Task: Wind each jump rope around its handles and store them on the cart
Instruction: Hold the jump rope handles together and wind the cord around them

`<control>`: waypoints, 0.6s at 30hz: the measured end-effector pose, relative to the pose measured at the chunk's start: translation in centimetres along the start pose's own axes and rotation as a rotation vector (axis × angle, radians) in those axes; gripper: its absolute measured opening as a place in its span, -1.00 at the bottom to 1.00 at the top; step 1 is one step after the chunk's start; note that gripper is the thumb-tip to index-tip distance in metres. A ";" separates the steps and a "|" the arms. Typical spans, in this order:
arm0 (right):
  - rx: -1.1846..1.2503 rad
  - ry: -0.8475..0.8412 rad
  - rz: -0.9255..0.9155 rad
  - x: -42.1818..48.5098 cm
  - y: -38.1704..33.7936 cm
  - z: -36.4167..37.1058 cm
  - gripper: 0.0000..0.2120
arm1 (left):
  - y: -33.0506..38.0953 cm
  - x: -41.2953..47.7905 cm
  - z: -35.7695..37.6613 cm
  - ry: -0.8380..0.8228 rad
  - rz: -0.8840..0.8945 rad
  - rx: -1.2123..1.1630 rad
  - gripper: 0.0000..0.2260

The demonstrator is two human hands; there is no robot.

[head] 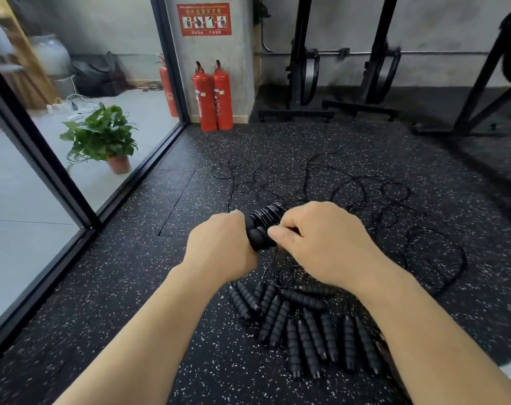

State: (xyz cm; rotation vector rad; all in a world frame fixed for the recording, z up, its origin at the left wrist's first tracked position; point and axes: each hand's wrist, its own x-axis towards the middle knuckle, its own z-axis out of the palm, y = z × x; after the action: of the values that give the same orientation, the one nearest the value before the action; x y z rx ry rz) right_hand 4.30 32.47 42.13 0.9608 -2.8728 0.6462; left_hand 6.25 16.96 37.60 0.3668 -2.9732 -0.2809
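My left hand [219, 247] grips a pair of black foam jump rope handles [261, 229] held together, with thin black cord wound around their upper part. My right hand [318, 241] pinches the cord beside the handles, fingers curled. Below my hands, several more black ribbed handles [304, 325] lie in a row on the floor. Their thin black cords [365, 197] sprawl in loose tangled loops across the speckled rubber floor beyond. No cart is in view.
A glass wall with black frame [81, 206] runs along the left, a potted plant [105, 138] behind it. Two red fire extinguishers [213, 97] stand by a concrete pillar. Black gym rack bases [330, 109] line the far wall.
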 end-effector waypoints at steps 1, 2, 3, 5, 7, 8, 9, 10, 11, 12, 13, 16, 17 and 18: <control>0.005 0.000 0.005 0.1 0.4 -0.3 -0.63 | 0.3 -0.1 0.0 0.003 0.058 0.039 -0.81; 0.010 0.000 0.008 0.1 1.0 -0.4 -0.64 | 0.6 -0.2 -0.2 0.002 0.119 0.067 -0.81; 0.016 -0.009 0.016 0.2 1.5 -0.6 -0.64 | 0.8 -0.3 -0.3 -0.008 0.182 0.086 -0.79; 0.054 -0.009 0.012 0.2 2.2 -0.8 -0.63 | 1.2 -0.5 -0.6 -0.038 0.305 0.094 -0.80; 0.101 -0.020 0.019 0.1 2.9 -1.0 -0.62 | 1.7 -0.9 -0.9 -0.068 0.414 0.089 -0.84; 0.097 -0.032 0.021 0.0 3.1 -1.0 -0.59 | 1.9 -1.1 -1.0 -0.081 0.459 0.084 -0.86; 0.086 -0.036 0.027 0.1 3.5 -0.9 -0.56 | 1.9 -1.3 -1.1 -0.089 0.503 0.082 -0.88; 0.085 -0.027 0.028 0.2 4.1 -0.8 -0.51 | 1.9 -1.3 -1.2 -0.091 0.548 0.075 -0.90; 0.080 -0.036 0.048 0.1 4.5 -0.9 -0.46 | 1.9 -1.4 -1.4 -0.092 0.595 0.054 -0.90; 0.123 -0.043 0.053 0.1 5.0 -0.8 -0.41 | 1.9 -1.5 -1.5 -0.102 0.635 0.008 -0.90; 0.199 -0.053 0.067 0.0 5.1 -1.0 -0.37 | 1.9 -1.7 -1.7 -0.132 0.661 -0.061 -0.90; 0.489 -0.119 0.090 -0.1 6.0 -1.1 -0.29 | 2.2 -2.4 -2.2 -0.229 0.664 -0.294 -0.88; 0.581 -0.176 0.123 0.0 6.2 -1.1 -0.30 | 2.4 -2.6 -2.4 -0.258 0.651 -0.372 -0.86; 0.673 -0.216 0.122 -0.1 5.9 -1.2 -0.35 | 2.5 -2.8 -2.5 -0.291 0.637 -0.456 -0.84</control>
State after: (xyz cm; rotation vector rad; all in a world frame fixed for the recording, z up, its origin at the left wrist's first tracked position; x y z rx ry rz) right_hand 0.79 37.27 41.01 0.9507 -2.9493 1.6869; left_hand 8.72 19.64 40.30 -0.7071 -2.9570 -0.9560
